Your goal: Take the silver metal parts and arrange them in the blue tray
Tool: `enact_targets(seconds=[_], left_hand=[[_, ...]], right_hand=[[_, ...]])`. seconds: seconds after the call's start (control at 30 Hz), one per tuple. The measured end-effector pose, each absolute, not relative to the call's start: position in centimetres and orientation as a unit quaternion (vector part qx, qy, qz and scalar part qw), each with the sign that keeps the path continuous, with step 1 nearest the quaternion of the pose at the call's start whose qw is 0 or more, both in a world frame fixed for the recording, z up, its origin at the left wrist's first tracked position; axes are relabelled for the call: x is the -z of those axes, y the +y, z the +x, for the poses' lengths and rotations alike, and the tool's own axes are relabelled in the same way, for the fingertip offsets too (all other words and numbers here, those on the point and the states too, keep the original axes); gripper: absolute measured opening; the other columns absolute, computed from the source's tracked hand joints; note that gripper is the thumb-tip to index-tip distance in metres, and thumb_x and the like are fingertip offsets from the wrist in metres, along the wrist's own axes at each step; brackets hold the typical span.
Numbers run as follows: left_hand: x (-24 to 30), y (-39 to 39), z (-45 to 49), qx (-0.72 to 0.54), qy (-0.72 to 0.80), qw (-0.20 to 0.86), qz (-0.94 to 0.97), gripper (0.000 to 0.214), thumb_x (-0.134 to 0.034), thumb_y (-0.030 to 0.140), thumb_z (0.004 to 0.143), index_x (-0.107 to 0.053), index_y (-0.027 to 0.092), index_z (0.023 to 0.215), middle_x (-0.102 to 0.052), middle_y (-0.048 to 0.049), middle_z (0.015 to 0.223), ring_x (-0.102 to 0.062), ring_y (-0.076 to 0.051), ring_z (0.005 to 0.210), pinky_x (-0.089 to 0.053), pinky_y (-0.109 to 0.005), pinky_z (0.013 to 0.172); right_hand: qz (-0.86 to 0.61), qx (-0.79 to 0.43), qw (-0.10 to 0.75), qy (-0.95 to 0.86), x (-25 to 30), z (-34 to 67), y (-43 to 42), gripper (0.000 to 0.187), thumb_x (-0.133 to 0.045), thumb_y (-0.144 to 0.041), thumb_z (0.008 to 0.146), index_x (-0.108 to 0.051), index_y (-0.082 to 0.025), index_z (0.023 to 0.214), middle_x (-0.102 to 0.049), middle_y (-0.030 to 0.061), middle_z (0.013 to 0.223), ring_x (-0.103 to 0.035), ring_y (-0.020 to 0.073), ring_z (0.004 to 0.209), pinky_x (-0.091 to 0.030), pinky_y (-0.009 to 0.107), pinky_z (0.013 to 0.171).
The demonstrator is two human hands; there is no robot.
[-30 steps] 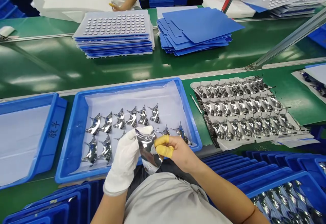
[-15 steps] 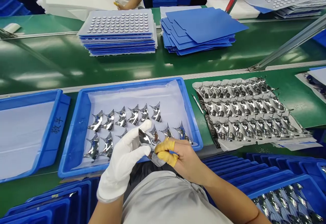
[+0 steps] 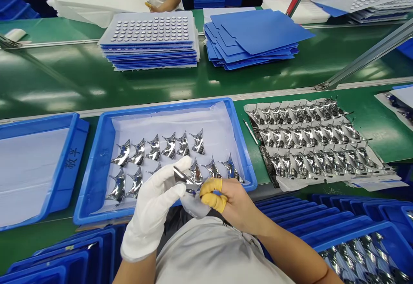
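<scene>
The white-gloved left hand [image 3: 151,208] and yellow-cotted right hand [image 3: 234,202] stand close together, forearms [image 3: 290,249] angled inward.

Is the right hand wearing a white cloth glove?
No, the bare right hand has only yellow rubber finger cots on two fingers.

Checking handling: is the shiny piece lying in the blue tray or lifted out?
Lifted out: the shiny piece is pinched between gloved left hand and right hand.

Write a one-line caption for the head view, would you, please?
White-gloved left hand and yellow-cotted right hand hold a curved, mirror-silver piece above a blue plastic tray of matching pieces.
</scene>
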State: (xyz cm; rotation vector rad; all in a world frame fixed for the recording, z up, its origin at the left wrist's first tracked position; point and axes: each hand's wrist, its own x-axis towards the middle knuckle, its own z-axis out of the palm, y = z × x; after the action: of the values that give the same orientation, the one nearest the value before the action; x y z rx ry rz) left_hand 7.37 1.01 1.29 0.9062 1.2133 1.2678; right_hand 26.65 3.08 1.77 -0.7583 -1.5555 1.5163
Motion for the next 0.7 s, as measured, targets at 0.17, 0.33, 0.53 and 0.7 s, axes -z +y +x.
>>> enact_targets(seconds=[0.17, 0.33, 0.53, 0.7], left_hand=[[-2.1, 1.3, 8.1, -0.514, 0.535, 0.585, 0.327, 0.043, -0.078, 0.028, 0.080, -0.072, 0.028, 0.122, -0.071, -0.0056, 0.126, -0.065, -0.028, 0.118, -0.055, -0.034, 0.098], [-2.1, 1.5, 8.3, -0.506, 0.546, 0.572, 0.344, 0.039, -0.074, 0.029, 0.083, -0.071, 0.025, 0.122, -0.069, -0.0057, 0.128, -0.063, -0.026, 0.120, -0.054, -0.030, 0.097], [-2.5, 1.9, 8.4, -0.477, 0.528, 0.585, 0.389, 0.054, -0.071, 0.034, 0.086, -0.059, 0.026, 0.138, -0.057, -0.0063, 0.145, -0.047, -0.028, 0.138, -0.043, -0.037, 0.111], [-3.2, 2.3, 8.8, -0.421, 0.568, 0.575, 0.413, 0.070, -0.080, 0.032, 0.078, -0.054, 0.028, 0.142, -0.050, -0.0040, 0.152, -0.040, -0.026, 0.143, -0.035, -0.032, 0.116]], right_hand=[[-0.310, -0.773, 0.376, -0.406, -1.1, 26.1, 3.1, 0.027, -0.069, -0.042, 0.088, -0.059, -0.018, 0.078, -0.052, -0.0040, 0.067, -0.050, 0.0078, 0.055, -0.045, 0.020, 0.053], [-0.319, -0.791, 0.369, -0.369, -0.6, 25.8, 3.1, 0.030, -0.073, -0.042, 0.084, -0.058, -0.018, 0.076, -0.053, -0.0046, 0.063, -0.051, 0.0078, 0.054, -0.046, 0.021, 0.053], [-0.350, -0.781, 0.368, -0.364, -1.0, 25.8, 3.3, 0.024, -0.070, -0.037, 0.084, -0.059, -0.018, 0.074, -0.054, -0.0053, 0.062, -0.052, 0.0072, 0.052, -0.046, 0.020, 0.053], [-0.365, -0.773, 0.365, -0.370, -1.7, 25.8, 3.4, 0.019, -0.069, -0.031, 0.082, -0.060, -0.018, 0.074, -0.055, -0.0053, 0.067, -0.050, 0.0062, 0.052, -0.046, 0.019, 0.050]])
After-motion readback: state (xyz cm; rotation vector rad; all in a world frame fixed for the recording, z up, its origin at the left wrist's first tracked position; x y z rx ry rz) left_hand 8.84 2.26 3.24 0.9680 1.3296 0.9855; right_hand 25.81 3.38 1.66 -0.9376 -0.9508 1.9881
